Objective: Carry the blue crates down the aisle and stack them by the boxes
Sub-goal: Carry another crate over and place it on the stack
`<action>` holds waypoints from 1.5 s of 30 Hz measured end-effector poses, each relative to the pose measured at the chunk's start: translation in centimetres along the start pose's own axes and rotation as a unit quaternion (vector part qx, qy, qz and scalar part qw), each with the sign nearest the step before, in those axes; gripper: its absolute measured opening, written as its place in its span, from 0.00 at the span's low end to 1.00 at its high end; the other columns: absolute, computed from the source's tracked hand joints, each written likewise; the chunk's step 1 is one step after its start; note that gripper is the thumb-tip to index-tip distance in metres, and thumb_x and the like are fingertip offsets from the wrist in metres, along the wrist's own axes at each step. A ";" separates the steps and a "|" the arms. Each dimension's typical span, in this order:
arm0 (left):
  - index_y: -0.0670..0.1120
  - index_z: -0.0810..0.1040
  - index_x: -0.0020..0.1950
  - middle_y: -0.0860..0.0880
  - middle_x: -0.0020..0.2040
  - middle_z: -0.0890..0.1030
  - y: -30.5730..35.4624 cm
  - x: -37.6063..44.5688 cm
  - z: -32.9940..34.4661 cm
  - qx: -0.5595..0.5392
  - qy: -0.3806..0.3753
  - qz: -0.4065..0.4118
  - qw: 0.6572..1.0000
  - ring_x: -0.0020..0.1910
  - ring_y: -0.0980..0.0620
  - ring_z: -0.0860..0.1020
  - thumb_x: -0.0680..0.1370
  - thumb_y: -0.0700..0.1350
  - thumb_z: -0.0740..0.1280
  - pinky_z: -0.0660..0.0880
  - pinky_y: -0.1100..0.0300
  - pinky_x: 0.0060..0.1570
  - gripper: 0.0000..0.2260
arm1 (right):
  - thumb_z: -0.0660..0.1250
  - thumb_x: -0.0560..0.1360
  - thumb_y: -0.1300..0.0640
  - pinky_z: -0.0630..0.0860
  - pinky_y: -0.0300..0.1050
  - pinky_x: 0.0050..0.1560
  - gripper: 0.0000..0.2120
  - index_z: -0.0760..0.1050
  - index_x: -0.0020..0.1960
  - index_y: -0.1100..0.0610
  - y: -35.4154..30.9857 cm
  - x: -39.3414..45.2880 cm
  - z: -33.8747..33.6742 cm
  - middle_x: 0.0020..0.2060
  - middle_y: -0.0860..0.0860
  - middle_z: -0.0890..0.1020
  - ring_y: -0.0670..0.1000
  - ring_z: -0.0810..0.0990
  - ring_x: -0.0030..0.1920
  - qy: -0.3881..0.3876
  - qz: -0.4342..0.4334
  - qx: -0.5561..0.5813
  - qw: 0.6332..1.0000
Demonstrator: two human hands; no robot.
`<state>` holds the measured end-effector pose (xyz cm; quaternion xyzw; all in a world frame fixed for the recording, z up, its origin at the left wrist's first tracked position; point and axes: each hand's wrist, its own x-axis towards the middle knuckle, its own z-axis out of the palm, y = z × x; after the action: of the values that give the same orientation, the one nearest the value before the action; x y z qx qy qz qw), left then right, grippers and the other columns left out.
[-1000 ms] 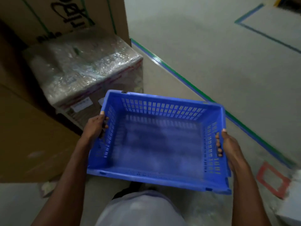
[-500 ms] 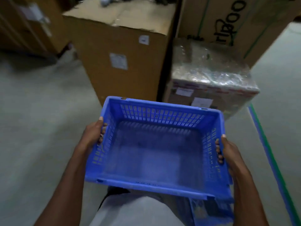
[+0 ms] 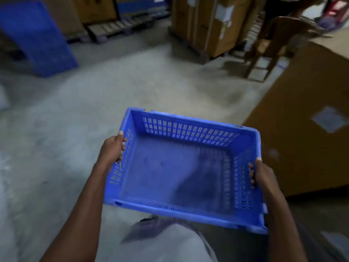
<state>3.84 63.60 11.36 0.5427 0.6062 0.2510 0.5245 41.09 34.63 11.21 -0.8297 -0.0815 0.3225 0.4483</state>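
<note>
An empty blue crate (image 3: 177, 173) with slotted walls is held level in front of my body, above the concrete floor. My left hand (image 3: 112, 148) grips its left wall, thumb on the rim and fingers through the slots. My right hand (image 3: 261, 175) grips the right wall the same way. A large cardboard box (image 3: 306, 118) stands just to the right of the crate, and more stacked boxes (image 3: 209, 23) stand further ahead.
A big blue object (image 3: 37, 38), blurred, leans at the far left. A wooden pallet (image 3: 120, 27) lies at the back, and a wooden stool (image 3: 268, 52) stands beside the stacked boxes. Open concrete floor (image 3: 94, 91) stretches ahead and left.
My view has swung left: the wrapped box and the green floor line have left the frame, and an open floor with pallets appears. Both hands keep the same grip on the crate.
</note>
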 end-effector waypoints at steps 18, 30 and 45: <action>0.42 0.78 0.55 0.48 0.34 0.72 0.3 24.8 -24.3 -0.098 0.278 -0.107 0.950 0.20 0.52 0.66 0.83 0.58 0.56 0.62 0.63 0.22 0.21 | 0.53 0.83 0.42 0.71 0.52 0.33 0.25 0.76 0.41 0.59 -30.1 18.3 45.7 0.32 0.58 0.77 0.56 0.72 0.28 -0.206 -0.146 -0.134 0.958; 0.42 0.78 0.52 0.48 0.33 0.73 6.6 45.2 -33.3 -0.139 0.366 -0.130 0.911 0.17 0.54 0.65 0.83 0.57 0.57 0.63 0.64 0.22 0.20 | 0.54 0.79 0.36 0.77 0.58 0.42 0.27 0.79 0.42 0.57 -50.2 28.0 68.9 0.35 0.59 0.81 0.60 0.77 0.32 -0.252 -0.204 -0.196 0.925; 0.42 0.78 0.52 0.48 0.34 0.73 16.6 81.1 -51.1 -0.144 0.369 -0.117 0.911 0.17 0.56 0.65 0.83 0.57 0.57 0.61 0.65 0.21 0.20 | 0.55 0.80 0.37 0.73 0.49 0.35 0.25 0.78 0.48 0.58 -73.7 38.2 101.2 0.40 0.56 0.81 0.56 0.77 0.34 -0.267 -0.179 -0.168 0.932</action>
<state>-24.75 156.61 12.91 0.2555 0.7727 0.4549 0.3616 20.60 163.90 12.75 -0.7481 -0.3982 0.4279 0.3142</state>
